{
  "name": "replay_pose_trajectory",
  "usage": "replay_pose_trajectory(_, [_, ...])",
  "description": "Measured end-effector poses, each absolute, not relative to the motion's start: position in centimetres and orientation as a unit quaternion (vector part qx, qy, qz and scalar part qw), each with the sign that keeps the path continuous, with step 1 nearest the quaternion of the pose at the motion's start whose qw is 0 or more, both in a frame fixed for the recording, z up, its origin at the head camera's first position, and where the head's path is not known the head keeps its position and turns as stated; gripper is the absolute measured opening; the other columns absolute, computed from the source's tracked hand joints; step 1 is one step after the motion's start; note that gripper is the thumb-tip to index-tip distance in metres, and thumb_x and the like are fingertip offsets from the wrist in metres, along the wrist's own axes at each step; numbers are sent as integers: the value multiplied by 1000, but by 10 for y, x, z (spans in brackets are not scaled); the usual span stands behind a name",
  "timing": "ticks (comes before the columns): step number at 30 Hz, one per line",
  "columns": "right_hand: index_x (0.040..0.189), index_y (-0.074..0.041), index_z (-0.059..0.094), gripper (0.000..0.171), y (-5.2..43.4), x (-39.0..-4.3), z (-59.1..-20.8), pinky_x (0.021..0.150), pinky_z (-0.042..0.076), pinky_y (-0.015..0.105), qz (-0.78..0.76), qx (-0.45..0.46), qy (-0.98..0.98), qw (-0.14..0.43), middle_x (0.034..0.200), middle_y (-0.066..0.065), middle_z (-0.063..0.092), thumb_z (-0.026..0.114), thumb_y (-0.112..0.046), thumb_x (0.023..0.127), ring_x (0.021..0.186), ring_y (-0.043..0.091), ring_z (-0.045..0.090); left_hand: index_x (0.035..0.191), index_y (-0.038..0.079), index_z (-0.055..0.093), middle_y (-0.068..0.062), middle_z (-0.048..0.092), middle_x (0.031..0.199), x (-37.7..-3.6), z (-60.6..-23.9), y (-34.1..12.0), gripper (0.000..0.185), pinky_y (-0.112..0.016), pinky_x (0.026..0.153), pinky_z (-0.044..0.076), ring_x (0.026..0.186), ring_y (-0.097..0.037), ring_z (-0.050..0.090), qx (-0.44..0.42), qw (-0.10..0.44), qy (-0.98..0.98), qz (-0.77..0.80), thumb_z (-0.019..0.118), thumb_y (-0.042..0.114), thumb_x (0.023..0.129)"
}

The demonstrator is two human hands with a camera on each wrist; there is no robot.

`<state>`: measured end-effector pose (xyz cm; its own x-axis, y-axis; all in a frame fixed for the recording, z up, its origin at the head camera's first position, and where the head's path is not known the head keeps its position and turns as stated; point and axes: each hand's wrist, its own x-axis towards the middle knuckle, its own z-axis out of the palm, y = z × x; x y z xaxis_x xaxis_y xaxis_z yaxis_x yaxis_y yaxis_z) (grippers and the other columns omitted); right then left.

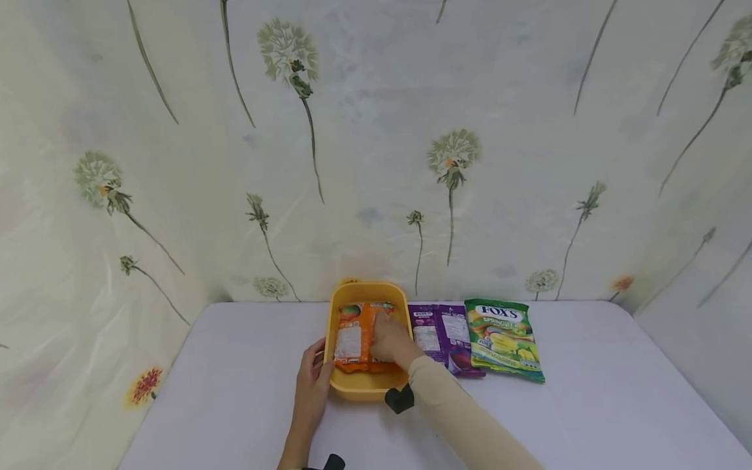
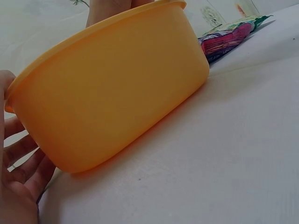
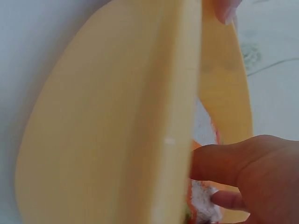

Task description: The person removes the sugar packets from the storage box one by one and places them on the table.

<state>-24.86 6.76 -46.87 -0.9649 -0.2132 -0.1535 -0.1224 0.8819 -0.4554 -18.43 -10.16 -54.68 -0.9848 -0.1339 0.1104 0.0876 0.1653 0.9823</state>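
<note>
A yellow plastic bin (image 1: pixel 363 394) stands at the back of the table with orange candy bags (image 1: pixel 349 344) lying in it, pale label panels up. My left hand (image 1: pixel 311 385) holds the bin's left side; the left wrist view shows its thumb over the rim and its fingers (image 2: pixel 29 164) against the outer wall. Reaching in over the front right rim, my right hand (image 1: pixel 390 339) rests on the right part of the orange bags. Its thumb and a finger look extended in the right wrist view, with the bin wall (image 3: pixel 103 116) hiding the thumb's tip.
Right of the bin lie purple candy bags (image 1: pixel 427 336), close against its wall. A green and yellow Fox's candy bag (image 1: pixel 504 339) overlaps them on the right. Behind the white-covered table (image 1: pixel 252 378) hangs a dandelion-printed curtain (image 1: pixel 364 163).
</note>
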Motion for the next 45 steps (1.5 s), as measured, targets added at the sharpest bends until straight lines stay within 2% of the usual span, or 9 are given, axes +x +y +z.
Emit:
replay_pose_trajectory(4, [110,-7,42,41,70,-249,-471,74,44,38,-236,-96,963,82,90,8,50,68,-13,78,80,25,49,137,18,44,-8,51,133,-184,-547,-102,44,-37,102,45,120,-22,54,9,93,-761,-642,53,14,94])
replay_pose_trajectory(11, [117,-4,46,42,73,-247,-472,90,43,44,-259,-140,955,42,109,14,54,66,-13,81,93,28,52,136,18,45,-7,51,132,-186,-549,-102,43,-37,102,45,120,-22,54,11,99,-763,-639,53,14,94])
replay_pose_trajectory(17, [120,-4,48,41,78,-244,-472,95,47,43,-257,-173,950,33,116,13,58,66,-11,83,99,27,58,137,18,44,-7,50,133,-185,-549,-101,45,-35,101,45,121,-21,54,16,90,-759,-645,54,15,94])
replay_pose_trajectory(22, [125,-7,49,43,82,-242,-468,96,49,43,-264,-177,947,49,122,11,58,65,-12,86,100,25,60,139,18,41,-7,48,137,-183,-547,-100,46,-37,104,44,124,-22,51,17,87,-757,-647,53,17,95])
replay_pose_trajectory(29, [122,-12,55,40,86,-240,-470,93,50,43,-282,-176,943,22,119,8,63,66,-11,84,99,24,61,137,18,44,-7,50,134,-184,-547,-100,45,-36,102,45,121,-21,53,16,94,-764,-639,54,13,94])
replay_pose_trajectory(36, [125,-17,57,39,87,-241,-475,95,51,44,-348,-162,923,8,126,6,61,65,-16,87,110,25,60,136,16,46,-7,52,131,-184,-547,-100,43,-37,101,46,119,-21,55,18,105,-766,-634,53,13,93])
replay_pose_trajectory(39, [125,-19,58,38,88,-240,-476,90,54,40,-379,-144,914,1,128,4,60,65,-17,88,106,22,61,136,17,45,-7,51,132,-184,-547,-100,43,-37,101,46,120,-22,54,18,100,-766,-635,53,15,94])
replay_pose_trajectory(45, [125,-21,61,36,90,-239,-476,71,57,27,-421,-124,899,-5,121,4,64,64,-18,89,79,14,61,135,18,45,-6,51,133,-184,-548,-100,42,-37,102,45,121,-22,54,19,97,-765,-637,53,16,94])
